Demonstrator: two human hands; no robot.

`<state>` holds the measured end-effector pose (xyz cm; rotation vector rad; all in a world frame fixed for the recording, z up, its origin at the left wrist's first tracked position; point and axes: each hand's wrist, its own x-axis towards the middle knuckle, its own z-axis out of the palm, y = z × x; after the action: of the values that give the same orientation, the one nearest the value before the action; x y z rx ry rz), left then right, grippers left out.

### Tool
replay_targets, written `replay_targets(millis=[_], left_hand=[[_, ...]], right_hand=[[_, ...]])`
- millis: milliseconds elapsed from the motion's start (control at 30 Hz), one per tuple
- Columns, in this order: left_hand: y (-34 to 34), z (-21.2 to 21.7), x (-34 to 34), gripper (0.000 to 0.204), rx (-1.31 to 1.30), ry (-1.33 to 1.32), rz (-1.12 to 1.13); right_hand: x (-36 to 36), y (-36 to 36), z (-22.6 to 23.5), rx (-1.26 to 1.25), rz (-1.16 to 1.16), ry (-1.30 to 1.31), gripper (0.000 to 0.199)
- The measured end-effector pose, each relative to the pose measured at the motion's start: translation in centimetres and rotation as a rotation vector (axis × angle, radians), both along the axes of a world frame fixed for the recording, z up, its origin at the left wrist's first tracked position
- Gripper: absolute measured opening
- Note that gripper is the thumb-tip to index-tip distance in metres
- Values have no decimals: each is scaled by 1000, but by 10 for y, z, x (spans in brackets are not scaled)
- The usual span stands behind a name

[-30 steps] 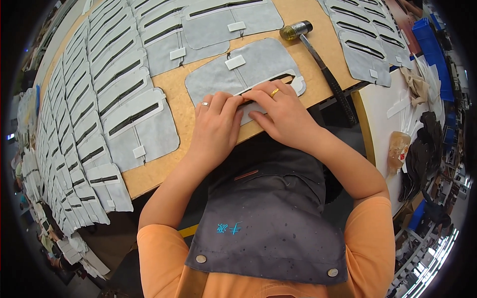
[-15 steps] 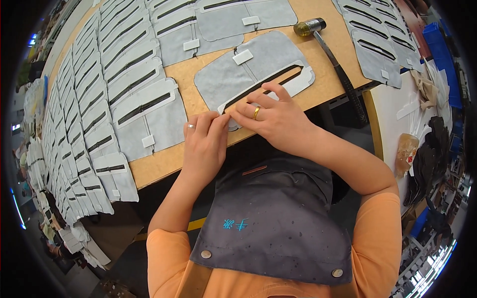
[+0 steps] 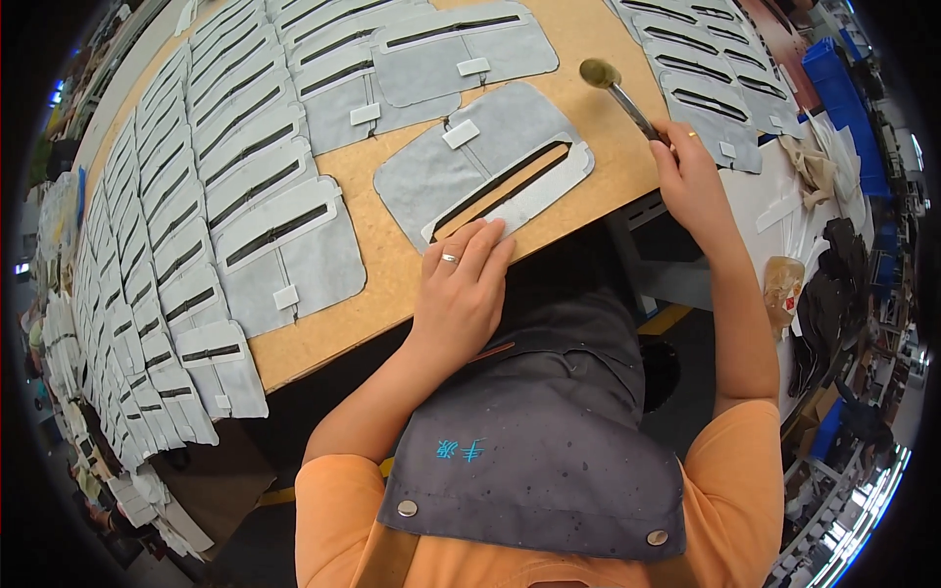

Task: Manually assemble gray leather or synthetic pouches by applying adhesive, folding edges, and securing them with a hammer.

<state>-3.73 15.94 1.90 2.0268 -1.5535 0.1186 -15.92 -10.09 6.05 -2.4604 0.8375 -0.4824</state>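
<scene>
A grey fabric panel (image 3: pixel 431 171) with a white tab and a long black-edged slot lies near the table's front edge. Through the slot the tan tabletop shows. Resting flat on the slot's near-left end is my left hand (image 3: pixel 466 279), its fingers lying close together and a silver ring on one of them. At the table's right edge, my right hand (image 3: pixel 689 171) is wrapped round the handle of a hammer (image 3: pixel 627 101). The hammer's yellowish head is up to the right of the panel; most of the handle is hidden in my hand.
Overlapping rows of similar grey panels (image 3: pixel 319 260) cover the left of the table (image 3: pixel 387 304). Another panel (image 3: pixel 510 61) lies behind the one under my hand, and more panels (image 3: pixel 720 132) lie at far right. A white side surface (image 3: pixel 774 211) holds scraps and a small bottle (image 3: pixel 783 291).
My right hand has left the panel and taken hold of the hammer, turning its head. My left hand has shifted right onto the panel. The slot shows wider apart.
</scene>
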Motion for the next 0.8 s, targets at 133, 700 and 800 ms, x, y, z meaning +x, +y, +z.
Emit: replay_targets(millis=[133, 700, 800], left_hand=[[3, -3, -2, 35, -13, -41, 15], [4, -2, -1, 35, -2, -66, 3], [7, 3, 2, 30, -3, -56, -26]], right_hand=[[-11, 62, 45, 223, 70, -71, 26], [-2, 60, -8, -335, 321, 165, 68], [11, 32, -11, -124, 92, -108, 49]])
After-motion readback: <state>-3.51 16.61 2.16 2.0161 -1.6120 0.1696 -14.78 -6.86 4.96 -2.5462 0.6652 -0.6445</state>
